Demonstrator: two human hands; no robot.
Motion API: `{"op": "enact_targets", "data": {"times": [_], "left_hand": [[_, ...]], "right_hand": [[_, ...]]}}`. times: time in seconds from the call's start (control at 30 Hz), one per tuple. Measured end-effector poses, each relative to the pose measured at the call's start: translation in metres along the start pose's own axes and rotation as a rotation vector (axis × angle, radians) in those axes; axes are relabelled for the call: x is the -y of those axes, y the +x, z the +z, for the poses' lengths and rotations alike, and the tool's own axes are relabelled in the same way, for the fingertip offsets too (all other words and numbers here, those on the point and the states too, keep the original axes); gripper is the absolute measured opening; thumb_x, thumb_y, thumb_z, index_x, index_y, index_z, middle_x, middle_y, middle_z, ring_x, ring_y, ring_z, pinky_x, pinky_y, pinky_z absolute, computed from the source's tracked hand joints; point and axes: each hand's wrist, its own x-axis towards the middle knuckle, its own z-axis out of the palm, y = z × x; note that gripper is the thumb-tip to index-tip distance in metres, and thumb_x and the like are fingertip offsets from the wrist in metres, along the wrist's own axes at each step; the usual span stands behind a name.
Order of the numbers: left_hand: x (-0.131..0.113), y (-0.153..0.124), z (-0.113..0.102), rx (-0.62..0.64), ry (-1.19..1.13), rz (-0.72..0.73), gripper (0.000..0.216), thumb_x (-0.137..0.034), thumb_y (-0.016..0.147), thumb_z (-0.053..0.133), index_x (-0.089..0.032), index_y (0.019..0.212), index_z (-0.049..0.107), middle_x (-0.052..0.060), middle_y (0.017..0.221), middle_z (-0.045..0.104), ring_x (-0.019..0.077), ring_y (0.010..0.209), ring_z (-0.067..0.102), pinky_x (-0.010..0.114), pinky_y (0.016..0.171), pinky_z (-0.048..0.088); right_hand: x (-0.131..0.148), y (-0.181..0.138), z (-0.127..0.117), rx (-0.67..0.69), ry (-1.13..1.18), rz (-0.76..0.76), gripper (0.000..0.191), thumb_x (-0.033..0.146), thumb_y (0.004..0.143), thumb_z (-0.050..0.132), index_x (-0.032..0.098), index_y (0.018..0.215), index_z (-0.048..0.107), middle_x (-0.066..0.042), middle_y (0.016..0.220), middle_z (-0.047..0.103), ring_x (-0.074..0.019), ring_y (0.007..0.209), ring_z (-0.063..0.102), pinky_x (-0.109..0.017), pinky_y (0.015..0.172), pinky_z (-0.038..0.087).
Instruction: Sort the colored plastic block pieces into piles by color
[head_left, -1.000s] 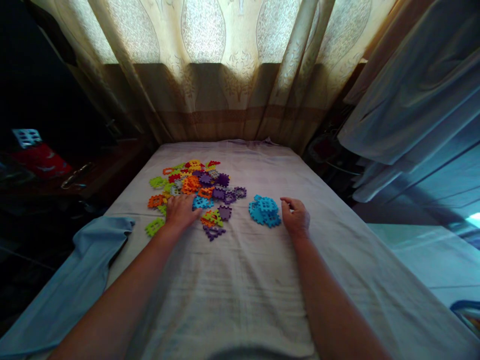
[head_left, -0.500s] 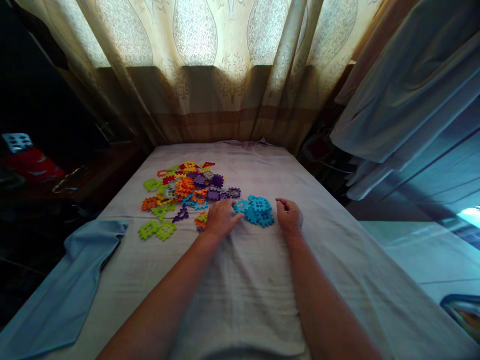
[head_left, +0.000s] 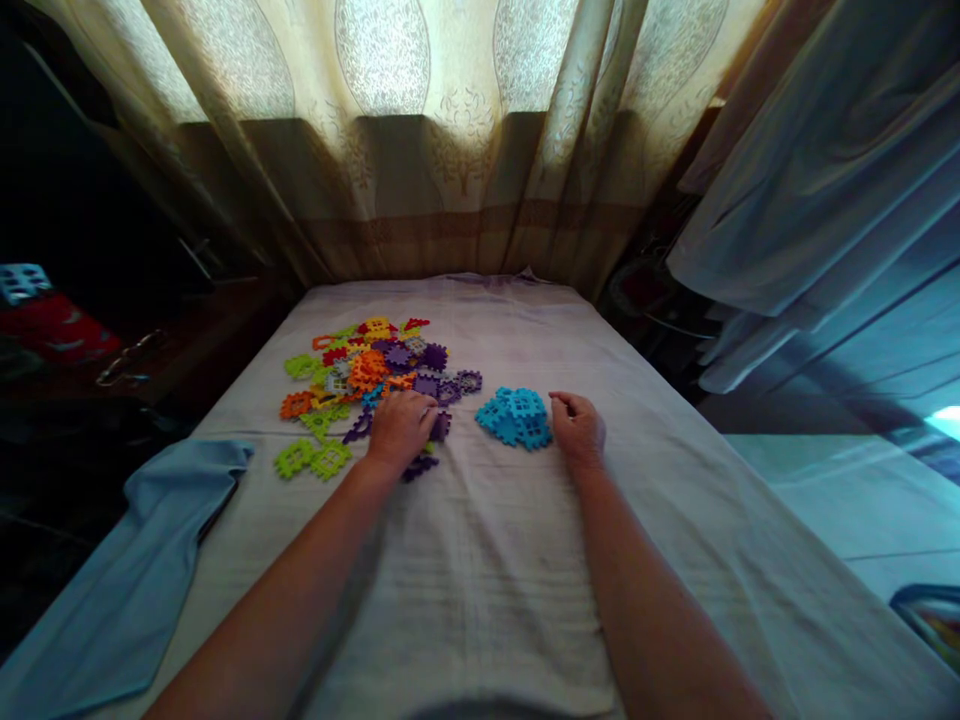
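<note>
A mixed heap of flat plastic puzzle tiles (head_left: 371, 370), orange, purple, green, red and yellow, lies on the left of a bed sheet (head_left: 487, 560). My left hand (head_left: 400, 428) rests palm down on the heap's near edge, over purple tiles (head_left: 441, 425), its fingers curled. To the right sits a separate small pile of blue tiles (head_left: 514, 417). My right hand (head_left: 577, 432) lies just right of that blue pile, fingers loosely curled, touching or nearly touching it. Two green tiles (head_left: 313, 459) lie apart at the near left.
A blue cloth (head_left: 142, 560) drapes over the bed's left edge. Patterned curtains (head_left: 420, 140) hang behind the bed. A grey drape (head_left: 817, 190) hangs at the right. Dark furniture with a red object (head_left: 56, 330) stands at the left.
My left hand went from the heap to the blue pile with a blue tile, then came back left to the purple tiles. My right hand stayed beside the blue pile.
</note>
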Motion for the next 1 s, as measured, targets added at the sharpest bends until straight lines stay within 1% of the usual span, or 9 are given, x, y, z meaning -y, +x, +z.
{"op": "enact_targets", "data": {"times": [0.1, 0.2, 0.3, 0.43, 0.57, 0.67, 0.73, 0.83, 1.0], "left_hand": [[0.034, -0.001, -0.01, 0.099, 0.153, -0.091, 0.027, -0.031, 0.09, 0.054, -0.027, 0.105, 0.076, 0.008, 0.108, 0.073, 0.0289, 0.104, 0.064, 0.042, 0.09, 0.047], [0.05, -0.002, -0.014, 0.14, 0.19, -0.116, 0.028, -0.033, 0.085, 0.06, -0.029, 0.108, 0.076, 0.009, 0.106, 0.073, 0.0311, 0.104, 0.064, 0.043, 0.089, 0.048], [0.051, -0.001, -0.015, 0.144, 0.184, -0.12, 0.025, -0.033, 0.084, 0.062, -0.031, 0.104, 0.077, 0.008, 0.105, 0.073, 0.0298, 0.104, 0.064, 0.041, 0.089, 0.048], [0.048, 0.002, -0.02, 0.155, 0.148, -0.119, 0.021, -0.035, 0.083, 0.063, -0.028, 0.096, 0.078, 0.007, 0.104, 0.074, 0.028, 0.105, 0.064, 0.039, 0.091, 0.049], [0.043, 0.005, -0.033, 0.215, -0.092, -0.114, 0.024, -0.038, 0.082, 0.06, -0.025, 0.093, 0.077, 0.004, 0.1, 0.075, 0.0228, 0.094, 0.067, 0.032, 0.084, 0.05], [0.028, 0.007, -0.04, 0.241, -0.255, -0.107, 0.026, -0.04, 0.081, 0.059, -0.023, 0.091, 0.077, 0.002, 0.094, 0.075, 0.0206, 0.086, 0.067, 0.03, 0.077, 0.051], [0.01, 0.009, -0.039, 0.206, -0.311, -0.074, 0.026, -0.039, 0.081, 0.06, -0.022, 0.091, 0.077, 0.002, 0.094, 0.074, 0.0201, 0.086, 0.066, 0.03, 0.078, 0.051], [-0.023, 0.015, -0.028, 0.129, -0.34, 0.031, 0.021, -0.033, 0.084, 0.062, -0.022, 0.094, 0.076, 0.003, 0.098, 0.074, 0.0192, 0.091, 0.065, 0.03, 0.085, 0.051], [-0.07, 0.031, -0.004, 0.124, -0.222, 0.135, 0.017, -0.03, 0.088, 0.064, -0.022, 0.098, 0.075, 0.006, 0.103, 0.072, 0.0211, 0.1, 0.064, 0.033, 0.092, 0.049]], "right_hand": [[0.0, 0.0, 0.0, 0.001, -0.002, -0.003, 0.041, 0.045, 0.079, 0.047, 0.019, 0.087, 0.077, -0.01, 0.087, 0.074, -0.0208, 0.072, 0.061, -0.034, 0.07, 0.05], [0.001, -0.001, 0.001, 0.009, -0.006, 0.01, 0.042, 0.046, 0.079, 0.047, 0.018, 0.087, 0.077, -0.011, 0.086, 0.073, -0.0212, 0.071, 0.061, -0.035, 0.071, 0.05], [0.002, -0.001, 0.0, 0.016, -0.01, 0.021, 0.043, 0.047, 0.079, 0.046, 0.017, 0.088, 0.076, -0.011, 0.086, 0.073, -0.0213, 0.071, 0.061, -0.036, 0.072, 0.05], [0.004, -0.001, -0.001, 0.004, -0.003, 0.015, 0.044, 0.046, 0.078, 0.045, 0.018, 0.087, 0.076, -0.011, 0.085, 0.073, -0.0212, 0.071, 0.061, -0.035, 0.07, 0.05], [0.004, -0.001, -0.001, 0.015, -0.001, 0.033, 0.043, 0.044, 0.076, 0.046, 0.017, 0.088, 0.077, -0.011, 0.087, 0.073, -0.0211, 0.071, 0.061, -0.034, 0.07, 0.049], [0.004, 0.0, -0.001, 0.018, 0.002, 0.043, 0.042, 0.042, 0.076, 0.047, 0.016, 0.089, 0.078, -0.011, 0.088, 0.074, -0.0208, 0.07, 0.061, -0.034, 0.07, 0.049], [0.004, 0.0, -0.001, 0.013, 0.003, 0.04, 0.041, 0.041, 0.076, 0.047, 0.017, 0.088, 0.078, -0.011, 0.088, 0.074, -0.0206, 0.07, 0.06, -0.034, 0.07, 0.049], [0.003, 0.0, 0.0, 0.016, -0.001, 0.035, 0.041, 0.04, 0.077, 0.047, 0.016, 0.089, 0.078, -0.011, 0.087, 0.074, -0.0203, 0.07, 0.06, -0.033, 0.07, 0.049], [0.002, 0.0, 0.001, -0.009, 0.008, 0.028, 0.038, 0.04, 0.079, 0.048, 0.017, 0.087, 0.077, -0.01, 0.086, 0.074, -0.0204, 0.071, 0.061, -0.034, 0.072, 0.05]]}}
